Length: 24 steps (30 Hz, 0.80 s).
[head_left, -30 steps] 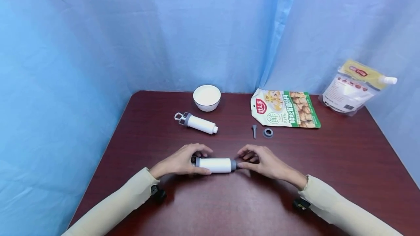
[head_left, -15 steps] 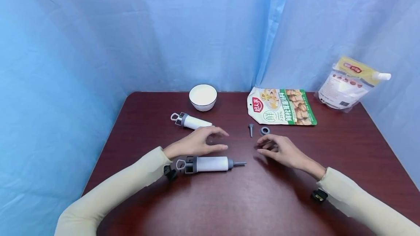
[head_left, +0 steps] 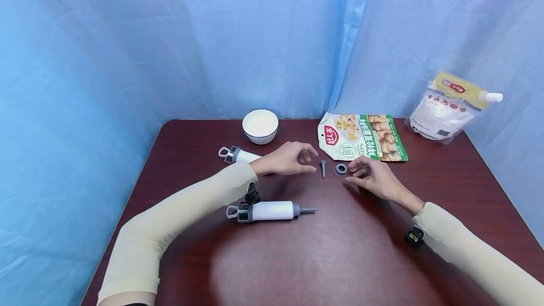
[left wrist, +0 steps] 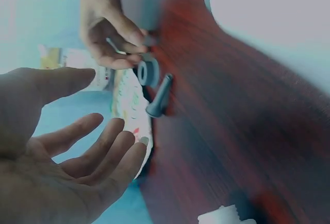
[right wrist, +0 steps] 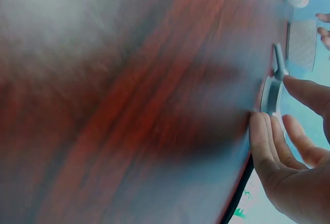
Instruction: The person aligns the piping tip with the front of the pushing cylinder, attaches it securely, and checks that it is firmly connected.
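My left hand (head_left: 293, 158) reaches over the table with its fingers loosely bent and holding nothing. Its thumb and fingertips are just left of a small grey tapered nozzle (head_left: 323, 168). Beside that nozzle lies a grey ring-shaped cap (head_left: 341, 169). My right hand (head_left: 376, 178) has its thumb and fingers parted right at the cap's right side. The right wrist view shows the cap (right wrist: 271, 95) close to the fingertips. Nearer me lies a white syringe-like dispenser (head_left: 273, 210) with a ring handle and a thin grey tip. A second dispenser (head_left: 245, 156) is partly hidden by my left arm.
A white bowl (head_left: 260, 126) stands at the back edge. To its right, a flat green-and-white food packet (head_left: 361, 137) lies on the dark red table (head_left: 331, 259). A spouted pouch (head_left: 450, 107) stands in the back right corner. Blue curtains (head_left: 263, 37) surround the table.
Both hands have let go of the near dispenser, which now lies on the table. The left hand has moved forward and right towards the nozzle, the right hand forward to the cap.
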Tool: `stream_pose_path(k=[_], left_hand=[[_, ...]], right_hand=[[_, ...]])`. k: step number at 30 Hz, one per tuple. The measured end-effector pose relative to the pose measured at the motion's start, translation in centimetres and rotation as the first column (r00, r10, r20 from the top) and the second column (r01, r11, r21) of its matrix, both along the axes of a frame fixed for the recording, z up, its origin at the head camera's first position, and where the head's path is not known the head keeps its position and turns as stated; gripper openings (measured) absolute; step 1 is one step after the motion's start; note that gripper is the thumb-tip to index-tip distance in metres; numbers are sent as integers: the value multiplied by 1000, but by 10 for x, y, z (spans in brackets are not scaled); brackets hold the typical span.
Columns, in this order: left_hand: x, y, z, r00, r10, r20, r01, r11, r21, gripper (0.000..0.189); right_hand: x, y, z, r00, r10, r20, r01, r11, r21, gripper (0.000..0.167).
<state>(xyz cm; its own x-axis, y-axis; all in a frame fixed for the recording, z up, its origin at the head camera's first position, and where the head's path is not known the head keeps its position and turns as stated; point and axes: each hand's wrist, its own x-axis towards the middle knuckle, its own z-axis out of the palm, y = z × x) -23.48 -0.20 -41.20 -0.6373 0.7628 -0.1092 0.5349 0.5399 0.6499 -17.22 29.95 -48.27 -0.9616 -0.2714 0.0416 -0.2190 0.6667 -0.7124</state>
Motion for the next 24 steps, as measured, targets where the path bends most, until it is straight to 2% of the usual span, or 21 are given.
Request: stream_pose_path(k=[4, 9, 16, 24], left_hand=[[-14, 15, -10, 1000, 15, 7, -14, 999, -39, 42], [-23, 33, -20, 1000, 18, 19, -16, 997, -73, 38], [-27, 52, -23, 1000, 6, -5, -7, 990, -142, 36], [-25, 59, -29, 1000, 18, -26, -22, 982, -189, 34]], right_hand=[[-9, 1, -3, 1000, -22, -17, 22, 1000, 12, 36], [-14, -3, -5, 999, -19, -39, 20, 1000, 24, 39], [-17, -11, -7, 997, 13, -78, -9, 998, 60, 36], [-15, -14, -7, 999, 6, -40, -3, 996, 90, 25]])
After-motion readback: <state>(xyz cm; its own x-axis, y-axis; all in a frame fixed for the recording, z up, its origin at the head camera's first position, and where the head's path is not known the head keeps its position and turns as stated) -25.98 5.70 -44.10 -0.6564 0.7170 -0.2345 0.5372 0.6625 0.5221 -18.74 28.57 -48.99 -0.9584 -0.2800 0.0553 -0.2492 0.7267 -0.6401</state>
